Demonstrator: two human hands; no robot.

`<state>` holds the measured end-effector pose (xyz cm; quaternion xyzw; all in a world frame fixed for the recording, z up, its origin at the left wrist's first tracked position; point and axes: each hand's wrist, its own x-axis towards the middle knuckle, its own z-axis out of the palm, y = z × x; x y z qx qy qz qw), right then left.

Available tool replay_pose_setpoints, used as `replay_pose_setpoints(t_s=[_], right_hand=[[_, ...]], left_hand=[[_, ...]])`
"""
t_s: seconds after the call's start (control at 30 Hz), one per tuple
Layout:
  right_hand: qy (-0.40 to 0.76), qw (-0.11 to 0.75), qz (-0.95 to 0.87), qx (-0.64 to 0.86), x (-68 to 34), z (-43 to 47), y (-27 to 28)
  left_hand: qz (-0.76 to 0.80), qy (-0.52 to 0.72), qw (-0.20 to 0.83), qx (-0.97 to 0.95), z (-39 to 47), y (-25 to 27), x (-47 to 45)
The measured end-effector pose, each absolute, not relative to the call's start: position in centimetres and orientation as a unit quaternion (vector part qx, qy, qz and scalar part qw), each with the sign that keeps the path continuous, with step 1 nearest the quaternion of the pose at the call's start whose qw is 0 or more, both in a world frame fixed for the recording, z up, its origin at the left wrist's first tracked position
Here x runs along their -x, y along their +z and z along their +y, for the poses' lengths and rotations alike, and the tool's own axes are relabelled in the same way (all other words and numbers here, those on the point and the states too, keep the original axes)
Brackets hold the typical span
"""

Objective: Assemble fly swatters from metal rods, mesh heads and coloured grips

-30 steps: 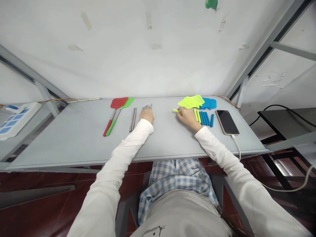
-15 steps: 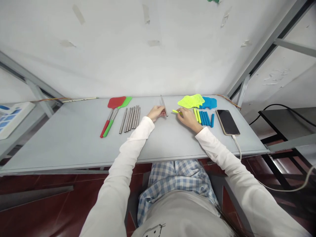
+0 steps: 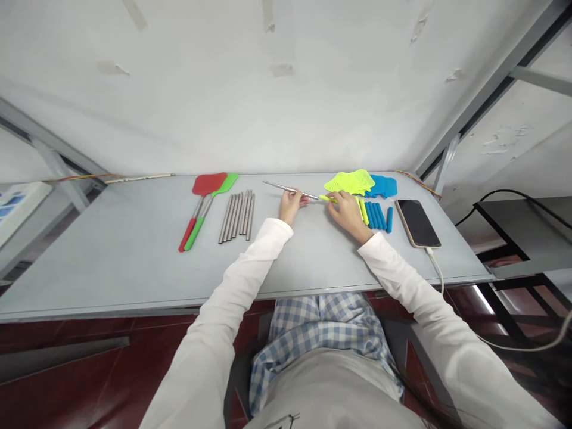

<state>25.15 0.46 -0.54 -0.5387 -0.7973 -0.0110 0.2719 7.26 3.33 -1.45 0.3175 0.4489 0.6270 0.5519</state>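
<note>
a long, grey, flat-topped table (image 3: 134, 256) stands against a scuffed white wall (image 3: 201, 95) dotted with strips of beige tape (image 3: 281, 71), between grey metal frames (image 3: 447, 162), under soft, even light. below spreads a glossy, dark red tiled floor (image 3: 84, 387), with a dark-topped, black-framed stand (image 3: 522, 229) at right.

Has a phone (image 3: 419, 223) lying on the tabletop (image 3: 129, 250), plugged into a white cable (image 3: 437, 266); has tape strips (image 3: 281, 71) on the wall (image 3: 201, 113) behind.
</note>
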Motion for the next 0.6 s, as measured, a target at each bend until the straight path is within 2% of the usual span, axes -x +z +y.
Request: replay_pose_setpoints(t_s=[0.27, 0.43, 0.6], right_hand=[[0.013, 0.294, -0.818, 0.494, -25.6, 0.7, -0.7], [0.095, 0.355, -0.826, 0.426, -25.1, 0.7, -1.4], [0.174, 0.386, -0.794, 0.436, -24.5, 0.5, -1.2]], left_hand=[[0.401, 0.607, 0.593, -0.347, 2.8, -1.0, -6.7], [0.388, 0.507, 0.618, -0.458, 2.6, -1.2, -6.8], [0.365, 0.48, 0.619, -0.503, 1.8, -0.8, -7.1]])
